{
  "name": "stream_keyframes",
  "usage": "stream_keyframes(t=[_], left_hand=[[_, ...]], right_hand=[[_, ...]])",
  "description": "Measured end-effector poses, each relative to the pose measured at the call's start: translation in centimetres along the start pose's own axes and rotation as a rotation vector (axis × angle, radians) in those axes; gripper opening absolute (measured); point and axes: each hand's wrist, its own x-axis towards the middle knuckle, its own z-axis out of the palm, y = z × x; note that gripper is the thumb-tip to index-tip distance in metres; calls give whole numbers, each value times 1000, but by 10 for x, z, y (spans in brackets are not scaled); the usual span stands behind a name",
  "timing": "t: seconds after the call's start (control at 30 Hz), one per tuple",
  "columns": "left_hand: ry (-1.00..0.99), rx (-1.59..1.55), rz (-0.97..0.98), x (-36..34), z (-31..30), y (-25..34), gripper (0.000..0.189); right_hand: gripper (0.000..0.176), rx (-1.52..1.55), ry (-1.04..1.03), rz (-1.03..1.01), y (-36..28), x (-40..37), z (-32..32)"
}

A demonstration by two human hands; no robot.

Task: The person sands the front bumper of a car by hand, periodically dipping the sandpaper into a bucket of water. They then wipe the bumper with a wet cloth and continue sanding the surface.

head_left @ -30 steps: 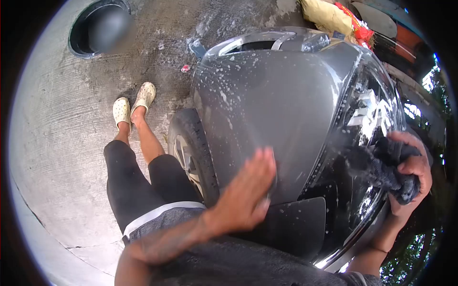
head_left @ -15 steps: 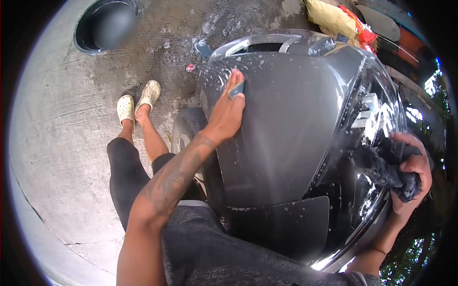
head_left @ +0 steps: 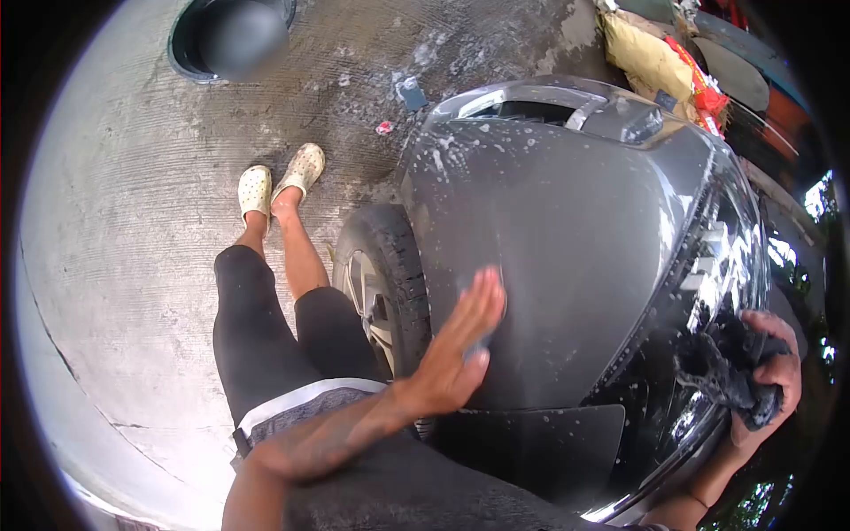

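My left hand (head_left: 460, 341) lies flat on a wet grey car panel (head_left: 567, 239), fingers together. A small blue-grey piece of sandpaper (head_left: 478, 343) shows between its thumb and fingers, mostly hidden under the palm. My right hand (head_left: 779, 363) grips a dark wet cloth (head_left: 730, 372) bunched over the glossy black edge of the car. Whitish drops and smears cover the panel's far end, and more spots dot the black trim beside it.
The car's wheel (head_left: 376, 283) is close to my legs. A dark basin (head_left: 181, 49) and another blue-grey sheet (head_left: 411, 94) are on the wet concrete. A clear block-like object (head_left: 642, 124) rests on the car's far end, near a yellowish sack (head_left: 651, 57).
My left hand has slid along the panel toward my body, with the sandpaper under it. My right hand still holds the cloth. The view has shifted slightly.
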Motion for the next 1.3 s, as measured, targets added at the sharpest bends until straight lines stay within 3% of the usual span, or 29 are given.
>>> stream_keyframes(t=[0.1,0.17,0.23,0.3,0.37,0.5,0.57,0.63,0.7,0.77,0.83,0.93,1.0,1.1,1.17,1.2,1.3], left_hand=[[69,82,63,37,-23,-44,64],[174,191,-26,98,-55,-101,58],[202,76,-170,121,-62,-113,60],[258,164,41,60,-20,-71,61],[77,3,-14,0,1,-5,62],[211,148,84,68,-44,-95,59],[222,211,-115,126,-77,-162,59],[286,169,-177,129,-71,-158,60],[338,227,-28,73,-35,-110,59],[261,62,22,22,-13,-72,59],[182,62,29,41,-35,-107,58],[323,241,-20,115,-76,-184,55],[315,306,-153,138,-90,-184,53],[246,111,-10,51,-48,-116,59],[170,64,-8,40,-45,-115,58],[201,139,-12,61,-54,-132,58],[237,254,-96,179,-109,-215,57]], right_hand=[[40,4,10,10,2,0,2],[39,-3,-14,-6,-1,1,0],[37,-104,-55,-23,-3,3,1],[33,-103,-56,-45,-4,3,2],[33,23,-29,-20,0,0,6],[35,2,-16,-35,2,4,3],[35,-13,-28,11,1,3,0],[34,-31,-30,13,-2,6,0],[35,-47,-43,-49,-2,6,3],[30,-70,-65,-73,-1,4,3],[29,-10,-80,-45,7,-2,-3],[29,45,-10,18,13,-4,-8],[29,26,-23,-16,19,-4,-11],[28,-34,8,41,22,-9,-16],[26,60,-79,-48,41,-13,-31],[25,129,4,36,38,-15,-26],[23,133,-32,36,40,-16,-31]])
